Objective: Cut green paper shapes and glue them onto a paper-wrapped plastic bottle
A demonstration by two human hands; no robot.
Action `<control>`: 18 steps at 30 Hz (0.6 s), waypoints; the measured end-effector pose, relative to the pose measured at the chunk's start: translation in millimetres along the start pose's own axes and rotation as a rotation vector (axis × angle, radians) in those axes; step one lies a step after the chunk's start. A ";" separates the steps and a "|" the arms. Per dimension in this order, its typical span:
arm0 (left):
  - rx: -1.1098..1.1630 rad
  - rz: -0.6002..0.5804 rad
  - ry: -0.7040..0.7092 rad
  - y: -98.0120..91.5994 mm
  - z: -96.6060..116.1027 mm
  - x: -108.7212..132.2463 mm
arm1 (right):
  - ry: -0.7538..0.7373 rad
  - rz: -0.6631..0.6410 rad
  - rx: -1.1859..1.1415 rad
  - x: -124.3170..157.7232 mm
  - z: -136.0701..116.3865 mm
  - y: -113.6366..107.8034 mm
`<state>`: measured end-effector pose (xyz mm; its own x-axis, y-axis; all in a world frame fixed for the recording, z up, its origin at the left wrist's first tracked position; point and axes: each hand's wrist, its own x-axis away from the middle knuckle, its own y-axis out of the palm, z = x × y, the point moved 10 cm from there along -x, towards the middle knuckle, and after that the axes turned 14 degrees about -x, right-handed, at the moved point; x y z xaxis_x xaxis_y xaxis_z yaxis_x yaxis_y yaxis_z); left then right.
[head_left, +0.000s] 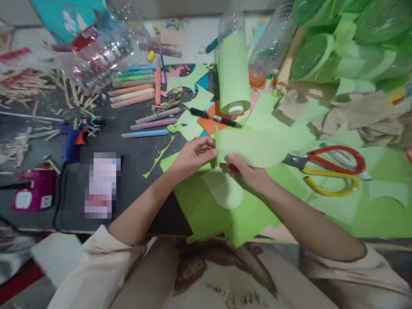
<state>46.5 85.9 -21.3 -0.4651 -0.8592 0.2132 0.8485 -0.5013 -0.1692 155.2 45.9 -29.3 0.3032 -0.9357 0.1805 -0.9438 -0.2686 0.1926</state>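
Note:
A long piece of light green paper (260,148) with a rounded right end lies between my hands. My left hand (196,155) is closed at its left end, thumb and fingers pinching the narrow folded edge (216,139). My right hand (243,168) grips the lower edge of the same piece, thumb on top and the other fingers curled beneath. Below them, a smaller rounded light green paper (225,191) rests on darker green sheets (206,214). Scissors (334,165) with red and yellow handles lie to the right. Just above my hands is a black pen (215,118).
A bottle wrapped in green paper (233,73) lies at the back. Several markers (144,133), a blue glue gun (71,141) and a phone (101,184) are on the left. Green plastic bottles (312,56) and crumpled brown paper (357,116) crowd the right.

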 end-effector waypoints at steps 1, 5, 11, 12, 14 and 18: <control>0.003 0.013 -0.005 -2.2 0.1 0.0 | -0.048 0.059 -0.023 -0.4 -1.4 -5.4; 0.023 0.068 -0.023 -12.1 -1.7 -0.8 | -0.272 0.330 -0.093 5.0 -10.7 -34.6; 0.055 0.189 0.004 -30.1 -4.2 -3.4 | -0.487 0.420 -0.050 11.0 -29.8 -49.5; 0.060 0.215 0.009 -33.2 -4.1 -3.3 | -0.468 0.337 -0.029 6.9 -30.5 -41.7; 0.064 0.279 0.021 -40.2 -3.1 -2.4 | -0.404 0.160 0.034 0.0 -29.3 -23.0; 0.084 0.376 0.042 -51.9 -0.8 0.4 | -0.334 -0.084 0.151 -2.6 -27.4 4.1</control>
<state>2.0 111.5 -13.2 -0.1265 -0.9857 0.1114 0.9786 -0.1424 -0.1485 154.1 53.4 -2.6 0.3439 -0.9254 -0.1592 -0.9339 -0.3547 0.0445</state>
